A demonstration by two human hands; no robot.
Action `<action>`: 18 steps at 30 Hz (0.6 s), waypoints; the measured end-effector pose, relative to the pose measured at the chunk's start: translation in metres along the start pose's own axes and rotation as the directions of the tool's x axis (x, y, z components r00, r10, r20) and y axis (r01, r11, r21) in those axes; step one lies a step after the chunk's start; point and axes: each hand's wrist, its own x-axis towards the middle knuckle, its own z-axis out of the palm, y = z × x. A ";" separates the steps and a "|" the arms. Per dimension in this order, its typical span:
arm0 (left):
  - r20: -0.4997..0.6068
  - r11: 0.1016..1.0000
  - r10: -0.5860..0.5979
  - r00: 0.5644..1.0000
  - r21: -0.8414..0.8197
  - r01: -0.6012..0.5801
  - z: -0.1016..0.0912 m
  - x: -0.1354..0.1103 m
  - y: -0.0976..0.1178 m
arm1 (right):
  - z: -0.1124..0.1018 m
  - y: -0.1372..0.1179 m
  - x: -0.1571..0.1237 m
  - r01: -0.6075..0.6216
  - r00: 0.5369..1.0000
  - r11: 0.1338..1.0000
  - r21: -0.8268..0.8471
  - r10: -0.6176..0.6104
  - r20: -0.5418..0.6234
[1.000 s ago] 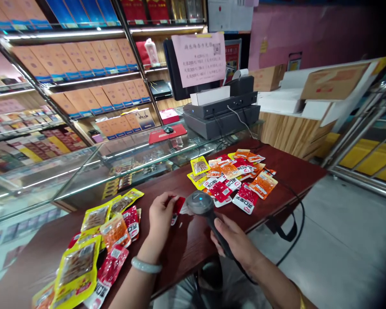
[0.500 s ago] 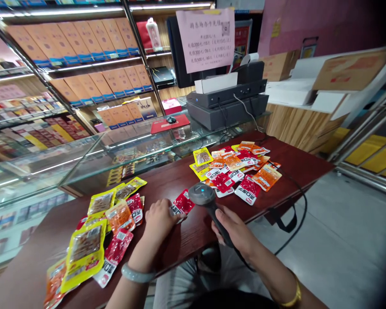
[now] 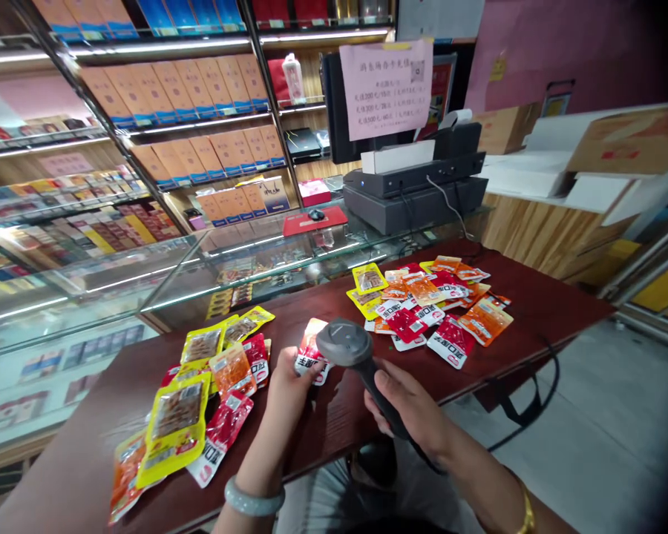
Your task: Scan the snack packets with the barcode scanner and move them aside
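The left hand [image 3: 286, 382] holds a red snack packet [image 3: 310, 354] just above the dark wooden tabletop [image 3: 512, 297]. The grip is closed on the packet's lower left edge, thumb on the near face. The packet stands nearly upright, its long axis running vertically with a slight lean to the right, and its printed face is turned toward the scanner head.

The right hand [image 3: 409, 404] is wrapped around the handle of a grey barcode scanner [image 3: 348, 347]. The grip is clamped fully on the handle. The scanner's long axis runs from the hand at lower right up to the head at upper left; the head points left, at the packet, and sits just beside it. A black cable [image 3: 526, 419] leaves the handle base and loops off the tabletop edge to the right.

Left of the hands lies a loose pile of yellow, orange and red snack packets [image 3: 200, 400], flat on the tabletop. A second pile of red and orange packets [image 3: 431, 308] lies to the right, beyond the scanner, well apart from the first.

Behind the tabletop stands a glass display case [image 3: 161, 274] with boxed goods inside. A cash register [image 3: 417, 189] sits on its far end, with a pink notice [image 3: 387, 89] above.
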 end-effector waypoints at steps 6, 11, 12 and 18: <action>-0.057 0.994 -0.079 0.995 -0.074 0.075 -0.020 -0.009 -0.002 | 0.018 0.011 0.015 -0.055 0.997 0.998 0.012 0.054 0.058; -0.293 0.960 -0.153 0.944 0.183 0.213 -0.074 -0.018 -0.001 | 0.038 0.013 0.022 -0.101 0.991 0.995 -0.004 0.101 0.091; -0.350 0.940 -0.140 0.926 0.247 0.235 -0.088 -0.020 0.000 | 0.042 0.014 0.024 -0.112 0.988 0.994 -0.015 0.113 0.103; -0.533 0.830 -0.146 0.833 0.391 0.396 -0.144 -0.025 -0.005 | 0.059 0.020 0.037 -0.124 0.977 0.991 -0.056 0.132 0.167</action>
